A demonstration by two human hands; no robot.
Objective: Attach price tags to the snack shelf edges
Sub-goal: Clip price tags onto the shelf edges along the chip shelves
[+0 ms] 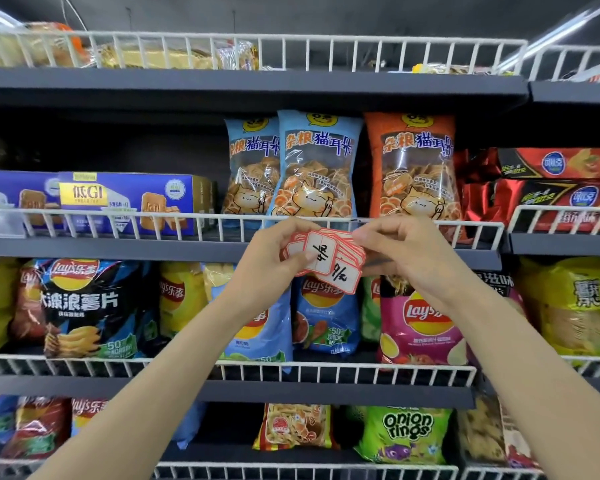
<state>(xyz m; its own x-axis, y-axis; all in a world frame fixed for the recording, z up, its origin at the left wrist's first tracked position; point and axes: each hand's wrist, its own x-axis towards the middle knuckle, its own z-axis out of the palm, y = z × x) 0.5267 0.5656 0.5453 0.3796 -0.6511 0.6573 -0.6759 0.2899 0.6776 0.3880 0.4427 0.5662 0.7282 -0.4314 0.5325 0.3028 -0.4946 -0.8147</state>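
Several red-bordered price tags [324, 256] are fanned in the left hand [274, 252], pinched w/ the right hand [400, 251] before the grey shelf edge [118, 247]; next, prob. one tag is separated & pressed on.

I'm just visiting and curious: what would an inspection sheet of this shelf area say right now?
Surface: grey shelf edge behind a white wire rail; no tag seen on it.
Job's things: stack of price tags, red-bordered with handwritten figures, fanned out between both hands.
Clutter: nothing seen loose; stock includes cat-print snack bags, blue biscuit box, Lay's bags, onion rings bag.
Grippers: left hand grips the stack; right hand pinches its far edge.
Cables: nothing seen.
Surroundings: more stocked shelves above, below and to the right.
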